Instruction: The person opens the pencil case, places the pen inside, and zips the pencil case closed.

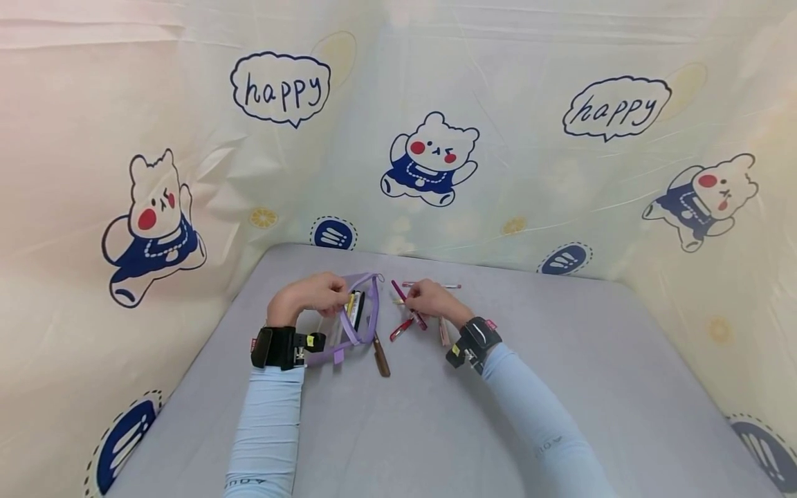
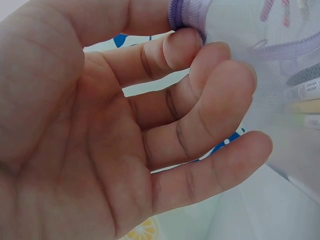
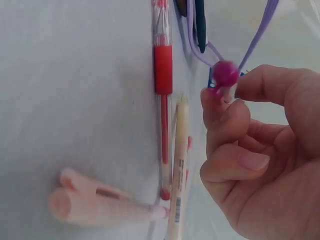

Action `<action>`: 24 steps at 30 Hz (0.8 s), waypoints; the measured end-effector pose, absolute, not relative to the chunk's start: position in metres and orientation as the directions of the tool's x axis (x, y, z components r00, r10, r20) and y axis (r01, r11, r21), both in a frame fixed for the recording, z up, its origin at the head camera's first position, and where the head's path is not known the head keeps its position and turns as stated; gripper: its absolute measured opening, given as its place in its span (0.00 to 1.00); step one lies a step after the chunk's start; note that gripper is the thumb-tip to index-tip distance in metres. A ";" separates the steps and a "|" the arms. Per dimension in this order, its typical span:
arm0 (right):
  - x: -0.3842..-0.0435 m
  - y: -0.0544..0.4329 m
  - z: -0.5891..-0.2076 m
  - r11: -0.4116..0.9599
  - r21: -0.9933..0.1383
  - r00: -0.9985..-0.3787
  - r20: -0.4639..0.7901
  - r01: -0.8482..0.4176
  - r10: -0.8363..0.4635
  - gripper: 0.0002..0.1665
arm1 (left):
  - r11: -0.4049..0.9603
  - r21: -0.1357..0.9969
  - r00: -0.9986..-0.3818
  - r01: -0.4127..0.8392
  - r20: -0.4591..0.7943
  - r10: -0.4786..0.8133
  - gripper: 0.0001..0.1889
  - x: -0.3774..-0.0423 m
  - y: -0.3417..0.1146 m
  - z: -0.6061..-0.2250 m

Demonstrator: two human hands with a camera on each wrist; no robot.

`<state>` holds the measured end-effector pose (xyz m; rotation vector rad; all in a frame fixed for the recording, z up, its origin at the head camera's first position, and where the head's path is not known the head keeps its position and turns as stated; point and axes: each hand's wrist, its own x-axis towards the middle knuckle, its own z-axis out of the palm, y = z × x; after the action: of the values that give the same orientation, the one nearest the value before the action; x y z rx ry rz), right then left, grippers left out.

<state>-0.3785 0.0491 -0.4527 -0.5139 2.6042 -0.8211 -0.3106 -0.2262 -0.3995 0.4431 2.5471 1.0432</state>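
My left hand [image 1: 324, 292] pinches the zipped rim of a purple mesh pencil case [image 1: 373, 311] between thumb and index finger. The other fingers are loosely bent against the mesh in the left wrist view. Inside the case lie several pens, among them a black pen [image 1: 359, 310] and a yellow one [image 1: 351, 304]. To the right of the case, my right hand [image 1: 432, 297] pinches a magenta pen [image 3: 225, 74] between thumb and fingertips, held tilted above the table. Beneath that hand lie a red gel pen [image 3: 163, 70], a cream pen [image 3: 178, 165] and a pale pink highlighter [image 3: 90, 205].
A brown pen [image 1: 381, 358] lies on the grey table [image 1: 423, 429] at the case's front right corner. Another red-tipped pen [image 1: 450, 286] lies behind my right hand. A printed curtain [image 1: 510, 173] stands around the table's back and sides.
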 end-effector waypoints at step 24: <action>-0.369 0.016 -0.456 0.686 -0.706 -0.824 -0.275 -0.176 -0.495 0.08 | 0.678 0.718 -0.888 0.155 -0.200 0.414 0.08 -0.309 -0.229 -0.397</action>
<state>-0.3685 0.0158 -0.4560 -0.5193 2.4481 -0.9604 -0.3091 -0.2287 -0.3973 0.4477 2.5460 1.0442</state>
